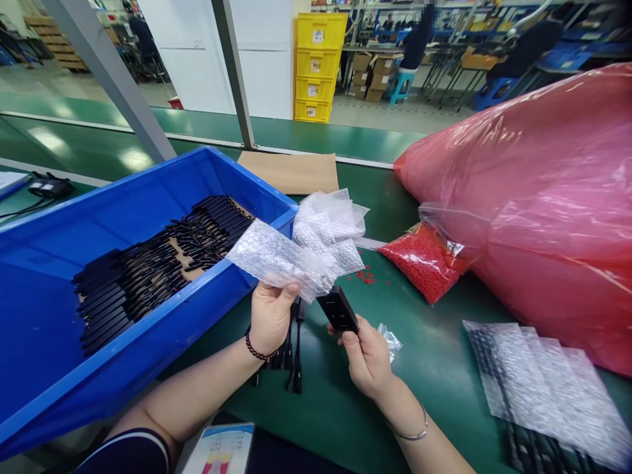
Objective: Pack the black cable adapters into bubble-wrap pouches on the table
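My left hand (272,316) pinches a clear bubble wrap bag (279,253) and holds it up before the blue bin. In my right hand (368,355) is a flat black adapter box (338,309), its upper end close to the bag's right end; whether it is inside the bag I cannot tell. Beneath my left hand, black cables with connectors (295,362) lie on the green table. Behind the held bag sits a pile of further bubble wrap bags (330,220). A small crumpled clear plastic piece (390,341) lies beside my right hand.
The blue bin (162,171) at left holds rows of black cabled devices (168,263). Small red rings (366,275) lie loose near a bag of red rings (427,263). A large pink bag (533,197) fills the right, with wrapped devices (548,388) below it.
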Available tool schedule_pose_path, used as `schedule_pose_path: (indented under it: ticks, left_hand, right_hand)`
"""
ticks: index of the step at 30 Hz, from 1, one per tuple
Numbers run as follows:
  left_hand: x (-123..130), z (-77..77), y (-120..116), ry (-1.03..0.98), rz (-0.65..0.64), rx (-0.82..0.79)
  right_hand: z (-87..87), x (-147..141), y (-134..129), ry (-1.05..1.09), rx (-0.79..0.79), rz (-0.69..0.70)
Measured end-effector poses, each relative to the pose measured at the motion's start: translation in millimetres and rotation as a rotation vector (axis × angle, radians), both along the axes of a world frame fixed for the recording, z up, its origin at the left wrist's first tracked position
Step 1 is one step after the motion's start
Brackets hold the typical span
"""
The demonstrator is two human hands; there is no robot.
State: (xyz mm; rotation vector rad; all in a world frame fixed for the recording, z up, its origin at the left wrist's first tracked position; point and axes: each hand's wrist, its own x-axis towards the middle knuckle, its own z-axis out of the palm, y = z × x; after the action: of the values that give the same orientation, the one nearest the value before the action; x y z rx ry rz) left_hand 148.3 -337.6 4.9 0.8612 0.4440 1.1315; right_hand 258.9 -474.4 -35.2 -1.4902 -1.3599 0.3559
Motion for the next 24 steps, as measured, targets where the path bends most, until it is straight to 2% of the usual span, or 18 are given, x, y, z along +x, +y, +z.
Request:
schedule_pose_path:
  ticks: [3,7,13,15,18,21,24]
  left_hand:
    - [-0.8,-3.7,-3.2,0.052,-0.109,-0.01]
    - [-3.0,-1.4,-4.3,0.102,-0.266,0.007]
    - [-4.5,5.8,-1.4,0.081,-0.398,0.017]
    - [-2.8,6.5,-1.5,0.061,-0.389,-0.004]
    - [0.6,3.9,-6.4,0.107,-0.295,-0.048]
    - [1.5,-3.3,-17.6,0.185,-0.221,-0.058]
    - [-1.2,-12.2,-30.8,0.244,-0.215,-0.062]
  right_hand:
    - [1.3,-0.3,1.9,0.035,-0.067,0.012]
    - [4.2,0.4,2.6,0.085,-0.141,0.05]
    - [6.9,0.3,3.7,0.107,-0.241,0.101]
    - [5.9,-1.9,4.8,0.116,-0.265,0.105]
    - [2.4,-8.6,6.4,0.137,-0.271,0.075]
    - [-1.3,-17.8,7.2,0.165,-0.25,0.04]
    - [-2.8,-26.1,7.3,0.21,-0.226,0.043]
